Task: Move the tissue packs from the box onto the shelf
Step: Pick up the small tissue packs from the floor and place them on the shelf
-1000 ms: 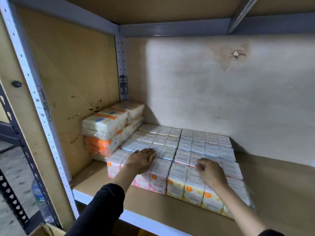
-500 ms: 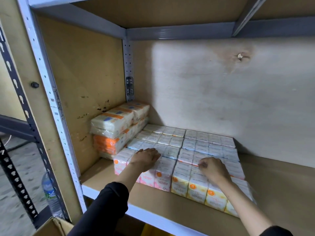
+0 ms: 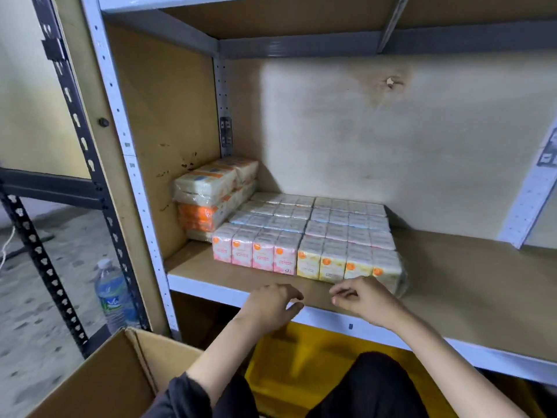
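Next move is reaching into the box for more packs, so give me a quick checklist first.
1. Left hand holds nothing: ok.
2. Right hand holds nothing: ok.
3. Tissue packs lie flat on the shelf, behind its front edge: ok.
4. Bare shelf board right of the packs: ok.
5. Packs left inside the cardboard box: cannot tell, its inside is out of view.

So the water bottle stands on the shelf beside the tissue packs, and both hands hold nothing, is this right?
Not quite: the head view shows the water bottle on the floor, left of the shelf. The left hand and right hand do hold nothing.
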Motion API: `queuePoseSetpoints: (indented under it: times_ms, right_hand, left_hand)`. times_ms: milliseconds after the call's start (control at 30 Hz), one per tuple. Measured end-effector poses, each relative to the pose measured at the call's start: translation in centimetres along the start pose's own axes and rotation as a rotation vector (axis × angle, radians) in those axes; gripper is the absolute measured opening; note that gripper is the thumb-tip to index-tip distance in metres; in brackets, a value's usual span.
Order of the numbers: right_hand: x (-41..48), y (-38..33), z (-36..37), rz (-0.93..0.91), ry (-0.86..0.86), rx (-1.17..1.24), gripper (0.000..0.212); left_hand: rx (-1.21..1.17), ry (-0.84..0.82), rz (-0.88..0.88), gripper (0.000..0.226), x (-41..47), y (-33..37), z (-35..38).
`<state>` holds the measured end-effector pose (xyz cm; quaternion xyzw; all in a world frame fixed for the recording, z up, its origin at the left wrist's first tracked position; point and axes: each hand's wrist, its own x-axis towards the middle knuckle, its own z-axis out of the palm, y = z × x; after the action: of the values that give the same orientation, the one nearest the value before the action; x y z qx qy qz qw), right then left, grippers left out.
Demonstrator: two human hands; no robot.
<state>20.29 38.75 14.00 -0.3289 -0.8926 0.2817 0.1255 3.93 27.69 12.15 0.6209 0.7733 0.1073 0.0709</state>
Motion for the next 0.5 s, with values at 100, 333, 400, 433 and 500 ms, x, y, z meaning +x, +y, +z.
queuePoseSetpoints:
  times_ms: [100, 333, 400, 433, 500]
  right_hand:
    - [-2.2, 0.7, 1.5, 0.033, -0.025, -0.001, 0.024]
    - [-6.6, 3.9, 5.1, 0.18, -0.111, -0.051, 0.028]
    - [-8.0, 5.0, 5.9, 0.227, -0.121, -0.066, 0.028]
    - [-8.6, 5.5, 6.2, 0.252, -0.128, -0.068, 0.029]
    - [-10.0, 6.7, 6.8, 0.315, -0.142, -0.061, 0.029]
  left_hand:
    - [0.03, -0.086, 0.062, 0.038, -1.2, 1.8, 2.4]
    - [0.145, -0.257, 0.197, 0.04, -1.8, 4.0, 7.0]
    - [0.145, -0.288, 0.226, 0.04, -1.8, 4.5, 8.1]
    - [0.136, -0.302, 0.231, 0.04, -1.7, 4.7, 8.6]
    - [0.112, -0.344, 0.23, 0.039, -1.7, 5.2, 10.1]
